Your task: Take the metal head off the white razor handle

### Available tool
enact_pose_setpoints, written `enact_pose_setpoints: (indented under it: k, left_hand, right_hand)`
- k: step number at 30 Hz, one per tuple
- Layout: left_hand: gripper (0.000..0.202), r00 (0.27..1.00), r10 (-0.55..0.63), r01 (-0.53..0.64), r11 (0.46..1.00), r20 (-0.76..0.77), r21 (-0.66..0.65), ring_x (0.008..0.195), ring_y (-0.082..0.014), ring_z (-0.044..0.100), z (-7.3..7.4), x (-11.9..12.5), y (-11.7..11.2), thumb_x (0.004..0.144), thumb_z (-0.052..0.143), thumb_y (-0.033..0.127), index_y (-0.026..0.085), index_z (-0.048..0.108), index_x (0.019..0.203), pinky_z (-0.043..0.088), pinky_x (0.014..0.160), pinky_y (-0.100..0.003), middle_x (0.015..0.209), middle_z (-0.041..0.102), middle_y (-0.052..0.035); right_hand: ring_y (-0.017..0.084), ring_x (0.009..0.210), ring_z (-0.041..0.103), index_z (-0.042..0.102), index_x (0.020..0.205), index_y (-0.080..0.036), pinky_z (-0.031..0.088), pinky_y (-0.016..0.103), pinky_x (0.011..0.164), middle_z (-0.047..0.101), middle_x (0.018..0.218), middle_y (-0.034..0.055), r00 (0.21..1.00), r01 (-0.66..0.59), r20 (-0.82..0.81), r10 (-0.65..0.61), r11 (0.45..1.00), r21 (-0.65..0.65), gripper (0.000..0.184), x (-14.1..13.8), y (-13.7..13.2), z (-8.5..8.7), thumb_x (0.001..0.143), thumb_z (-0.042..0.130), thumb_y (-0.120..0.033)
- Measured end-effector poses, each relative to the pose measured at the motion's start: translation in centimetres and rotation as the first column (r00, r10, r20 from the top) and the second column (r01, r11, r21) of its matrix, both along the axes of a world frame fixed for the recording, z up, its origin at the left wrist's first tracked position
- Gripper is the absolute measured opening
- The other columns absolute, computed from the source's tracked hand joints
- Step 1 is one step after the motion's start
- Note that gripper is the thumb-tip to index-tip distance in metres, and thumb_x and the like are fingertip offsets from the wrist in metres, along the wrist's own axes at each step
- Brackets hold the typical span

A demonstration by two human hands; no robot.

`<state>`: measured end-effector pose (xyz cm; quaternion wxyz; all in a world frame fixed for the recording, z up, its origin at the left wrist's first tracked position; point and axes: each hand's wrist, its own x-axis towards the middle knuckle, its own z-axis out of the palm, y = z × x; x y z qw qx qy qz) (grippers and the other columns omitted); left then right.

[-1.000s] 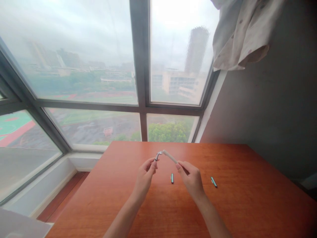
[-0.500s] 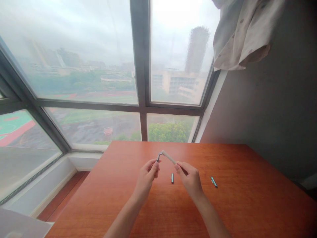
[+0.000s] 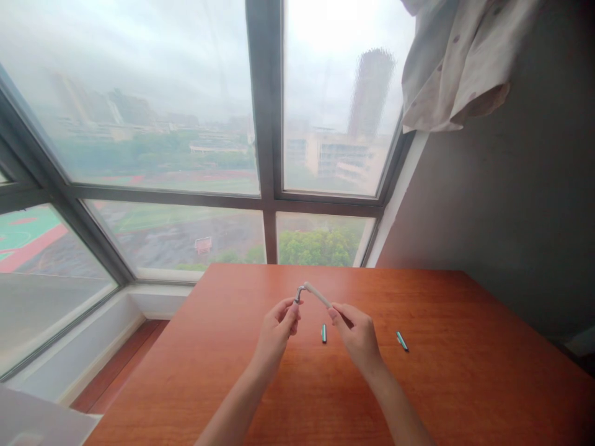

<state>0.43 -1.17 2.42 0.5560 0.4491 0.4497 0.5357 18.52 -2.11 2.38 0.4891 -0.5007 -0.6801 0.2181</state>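
Observation:
My left hand (image 3: 277, 323) is closed round a razor handle (image 3: 298, 293); its bent silvery neck sticks up past the fingertips, and the grip is mostly hidden in the fingers. My right hand (image 3: 356, 328) pinches a slim pale stick (image 3: 318, 295), slanting up to the left. The stick's far end meets or nearly meets the tip of the metal neck; I cannot tell whether they touch. Between my hands a green-and-black razor cartridge (image 3: 324, 334) lies on the table. Another razor cartridge (image 3: 402, 341) lies to the right of my right hand.
Both hands are above a reddish-brown wooden table (image 3: 223, 371). Behind it stand large windows with a dark frame (image 3: 264, 124). A light garment (image 3: 458, 68) hangs at the upper right, by a grey wall (image 3: 502, 204).

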Motion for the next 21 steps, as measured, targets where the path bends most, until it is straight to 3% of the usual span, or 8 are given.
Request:
enact_pose_setpoints:
  k: [9,21]
  left_hand:
    - [0.04,0.999,0.008,-0.007,1.0,-0.04,0.026,0.051,-0.0079,0.041,-0.01,-0.19,-0.07,0.077,0.062,0.046,0.014,0.065,0.102,0.031,0.047,-0.02,0.066,0.05,0.0013]
    - [0.043,0.999,0.037,-0.037,0.999,-0.018,-0.015,0.049,-0.0081,0.04,0.47,0.07,-0.17,0.071,0.066,0.049,0.014,0.067,0.096,0.031,0.046,-0.021,0.063,0.05,0.002]
  right_hand:
    - [0.015,0.063,0.057,0.069,0.086,-0.017,0.042,0.022,0.059,0.063,0.068,0.0028,1.0,0.0,-0.006,0.0,1.0,0.008,0.031,0.16,0.06,-0.06,0.09,0.047,-0.038]
    - [0.015,0.061,0.055,0.069,0.084,-0.017,0.04,0.022,0.057,0.061,0.067,0.0017,1.0,-0.01,-0.007,0.01,1.0,0.016,0.029,0.09,0.02,-0.03,0.09,0.049,-0.036]
